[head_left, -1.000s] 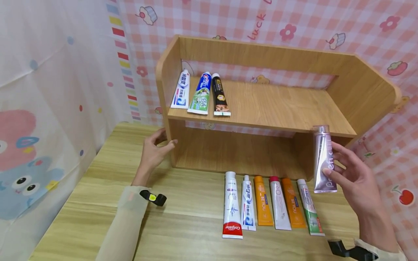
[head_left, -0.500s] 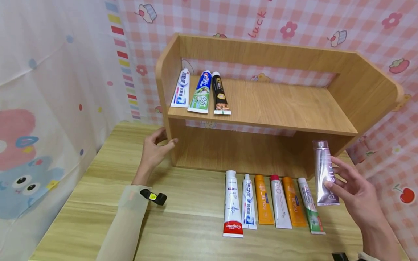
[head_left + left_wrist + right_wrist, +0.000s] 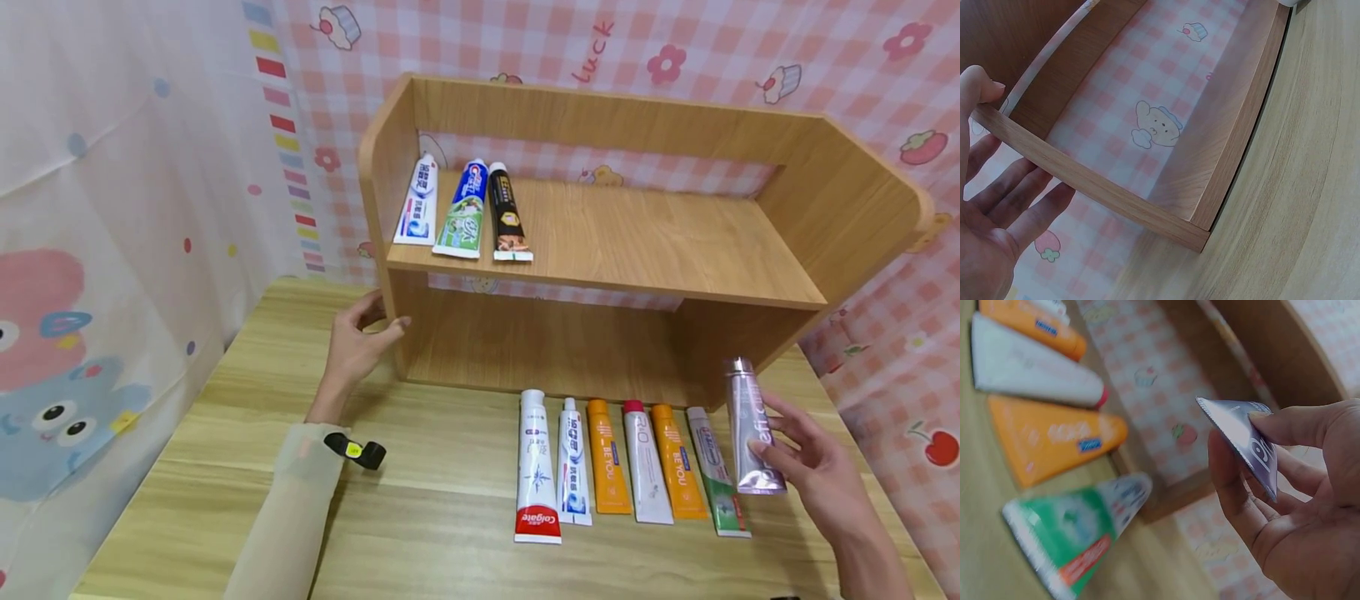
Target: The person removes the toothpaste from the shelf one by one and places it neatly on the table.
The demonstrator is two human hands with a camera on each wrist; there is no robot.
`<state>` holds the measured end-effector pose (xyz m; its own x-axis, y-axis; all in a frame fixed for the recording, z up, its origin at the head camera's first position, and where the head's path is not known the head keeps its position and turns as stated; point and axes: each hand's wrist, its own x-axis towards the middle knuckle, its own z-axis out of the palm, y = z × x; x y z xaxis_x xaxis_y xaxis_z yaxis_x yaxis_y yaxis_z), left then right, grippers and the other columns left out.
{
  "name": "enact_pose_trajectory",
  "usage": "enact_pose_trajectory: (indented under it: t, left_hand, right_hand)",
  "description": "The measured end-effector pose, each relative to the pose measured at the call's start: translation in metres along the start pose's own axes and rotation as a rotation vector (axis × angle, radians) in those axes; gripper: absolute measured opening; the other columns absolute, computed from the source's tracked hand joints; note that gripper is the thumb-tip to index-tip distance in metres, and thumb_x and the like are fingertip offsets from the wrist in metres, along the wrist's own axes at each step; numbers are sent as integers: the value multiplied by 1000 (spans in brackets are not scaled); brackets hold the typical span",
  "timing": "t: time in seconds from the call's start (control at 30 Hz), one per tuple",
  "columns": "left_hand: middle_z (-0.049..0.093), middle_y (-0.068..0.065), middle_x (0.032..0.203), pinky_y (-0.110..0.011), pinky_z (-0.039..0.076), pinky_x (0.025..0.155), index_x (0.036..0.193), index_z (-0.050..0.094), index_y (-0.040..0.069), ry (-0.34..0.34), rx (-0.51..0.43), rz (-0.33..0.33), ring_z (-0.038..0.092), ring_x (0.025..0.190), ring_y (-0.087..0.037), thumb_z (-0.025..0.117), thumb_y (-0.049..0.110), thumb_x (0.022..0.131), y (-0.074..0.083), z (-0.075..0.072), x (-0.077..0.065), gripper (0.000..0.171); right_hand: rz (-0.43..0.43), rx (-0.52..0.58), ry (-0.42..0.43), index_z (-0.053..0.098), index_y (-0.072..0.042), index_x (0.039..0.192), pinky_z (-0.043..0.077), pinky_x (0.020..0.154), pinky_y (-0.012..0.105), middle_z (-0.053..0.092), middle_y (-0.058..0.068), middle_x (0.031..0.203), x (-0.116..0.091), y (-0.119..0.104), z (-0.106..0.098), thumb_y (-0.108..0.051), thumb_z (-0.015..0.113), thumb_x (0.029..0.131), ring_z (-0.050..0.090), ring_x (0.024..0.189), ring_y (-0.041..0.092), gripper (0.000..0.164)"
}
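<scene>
My right hand [image 3: 813,458] pinches a shiny pale-purple toothpaste tube [image 3: 752,433] between thumb and fingers, cap end up. In the head view the tube overlaps the shelf's lower right corner, just right of a green-and-white tube [image 3: 717,475]. The right wrist view shows the crimped end of the purple tube [image 3: 1241,434] toward the camera. At the other side, my left hand [image 3: 360,342] grips the left side panel of the wooden shelf [image 3: 622,287]. Its thumb lies over the inner side of the panel edge [image 3: 1054,159], with the fingers on the outer side.
On the upper board lie a white tube [image 3: 417,200], a blue-and-green tube [image 3: 462,208] and a black tube [image 3: 510,212]. Several tubes line the table before the shelf, from a red-and-white Colgate tube [image 3: 537,467] past an orange tube [image 3: 609,458] to the green-and-white one.
My right hand has come down with the purple tube, from the height of the upper board to beside the row on the table. The left hand keeps its grip on the panel.
</scene>
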<state>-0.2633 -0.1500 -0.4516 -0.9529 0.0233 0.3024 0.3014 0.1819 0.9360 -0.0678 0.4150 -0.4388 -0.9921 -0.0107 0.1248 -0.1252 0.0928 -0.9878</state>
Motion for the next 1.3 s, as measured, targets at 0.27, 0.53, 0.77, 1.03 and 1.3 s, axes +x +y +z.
enact_pose_trajectory:
  t: [0.27, 0.53, 0.77, 1.03, 1.3]
  left_hand:
    - [71, -18, 125, -16, 58, 85, 138, 65, 10, 10, 1, -7, 64, 106, -17, 76, 11, 87, 1, 1, 1, 52]
    - [70, -17, 125, -16, 59, 83, 137, 65, 11, 13, 0, -15, 64, 105, -15, 77, 12, 87, 2, 0, -1, 51]
    - [70, -22, 121, -18, 61, 81, 136, 67, 9, 13, -41, 11, 66, 103, -15, 77, 11, 87, 0, 0, 0, 50]
    - [71, -19, 123, -17, 59, 84, 137, 66, 11, 13, -16, 13, 65, 105, -14, 77, 14, 88, -1, 0, -1, 50]
    - [70, -18, 125, -17, 60, 81, 137, 66, 12, 5, -16, 1, 65, 105, -14, 77, 15, 88, 0, 1, 0, 51]
  right_hand:
    - [113, -18, -15, 42, -15, 156, 62, 63, 28, 70, -13, 117, -10, 19, -15, 10, 54, 99, 73, 88, 6, 63]
    - [201, -105, -9, 45, -18, 155, 62, 65, 29, 69, -16, 115, -21, 29, -22, 3, 58, 100, 72, 89, 6, 60]
    - [308, -192, 73, 46, -23, 155, 60, 66, 26, 67, -22, 109, -27, 39, -27, -5, 65, 99, 69, 88, 2, 62]
    - [305, -283, 86, 48, -20, 153, 60, 65, 25, 68, -24, 105, -27, 49, -30, -8, 68, 97, 69, 87, 1, 60]
    - [304, -477, 96, 52, -17, 149, 58, 65, 23, 66, -26, 99, -28, 46, -26, -10, 72, 95, 68, 86, 1, 58]
